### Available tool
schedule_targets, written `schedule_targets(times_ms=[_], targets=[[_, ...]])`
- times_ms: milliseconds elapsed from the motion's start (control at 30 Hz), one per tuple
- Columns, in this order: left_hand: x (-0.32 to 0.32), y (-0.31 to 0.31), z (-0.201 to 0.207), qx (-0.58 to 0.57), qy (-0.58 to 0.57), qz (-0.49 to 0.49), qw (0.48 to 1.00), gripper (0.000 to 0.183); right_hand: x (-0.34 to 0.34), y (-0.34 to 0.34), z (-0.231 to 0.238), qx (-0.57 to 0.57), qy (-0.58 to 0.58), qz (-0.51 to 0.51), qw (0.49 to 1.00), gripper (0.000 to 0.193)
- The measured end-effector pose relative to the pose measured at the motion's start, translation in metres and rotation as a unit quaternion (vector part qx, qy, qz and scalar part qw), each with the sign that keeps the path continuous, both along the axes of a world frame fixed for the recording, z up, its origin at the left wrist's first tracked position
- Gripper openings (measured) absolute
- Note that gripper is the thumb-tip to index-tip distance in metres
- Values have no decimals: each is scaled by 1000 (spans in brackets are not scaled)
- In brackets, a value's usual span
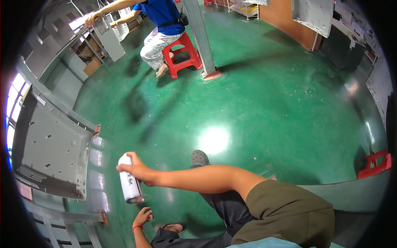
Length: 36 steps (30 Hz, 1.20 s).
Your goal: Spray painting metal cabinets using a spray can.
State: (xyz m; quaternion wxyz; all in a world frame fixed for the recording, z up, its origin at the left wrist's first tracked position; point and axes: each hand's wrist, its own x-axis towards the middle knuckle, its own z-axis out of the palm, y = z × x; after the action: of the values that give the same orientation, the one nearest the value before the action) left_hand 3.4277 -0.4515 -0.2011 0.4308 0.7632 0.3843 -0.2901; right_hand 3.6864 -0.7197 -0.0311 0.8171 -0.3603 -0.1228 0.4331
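Note:
My right arm, in an olive sleeve, reaches across to the left. Its hand point(139, 168) is closed around a white spray can point(130, 184), one finger near the can's top. The can is upright with a slight tilt, and dark marks show on its side. Just below it, my left hand point(143, 217), with a red band on the wrist, is held loosely with fingers bent and apart and nothing visible in it. To the left of the can stands a large grey sheet-metal panel point(58, 149) with small studs and perforated strips; neither hand touches it.
Grey metal frames point(78, 217) stand below the panel. Across the green floor point(264, 107), another person point(163, 25) sits on a red stool point(184, 56) beside a grey post point(200, 37), touching a metal part point(108, 40). Another red stool point(374, 164) is at far right.

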Motion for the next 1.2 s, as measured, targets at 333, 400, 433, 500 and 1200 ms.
schedule_targets(times_ms=[333, 400, 433, 500, 1200], targets=[[-13, -4, 22, 22, 15, 20, 999, 49, -24, 18, 3, -4, 4, 67, 998, 94], [-16, -3, 23, 21, 12, 23, 999, 48, -24, 19, 8, 11, 14, 61, 998, 94], [-17, -4, 23, 20, 10, 22, 1000, 48, -24, 17, 12, 18, 19, 56, 998, 94], [-19, -4, 23, 21, 10, 25, 999, 46, -19, 10, 17, 20, 20, 46, 999, 94], [44, 19, 26, 24, -72, -27, 997, 43, 53, 11, 16, -75, -612, 94, 782, 85]])
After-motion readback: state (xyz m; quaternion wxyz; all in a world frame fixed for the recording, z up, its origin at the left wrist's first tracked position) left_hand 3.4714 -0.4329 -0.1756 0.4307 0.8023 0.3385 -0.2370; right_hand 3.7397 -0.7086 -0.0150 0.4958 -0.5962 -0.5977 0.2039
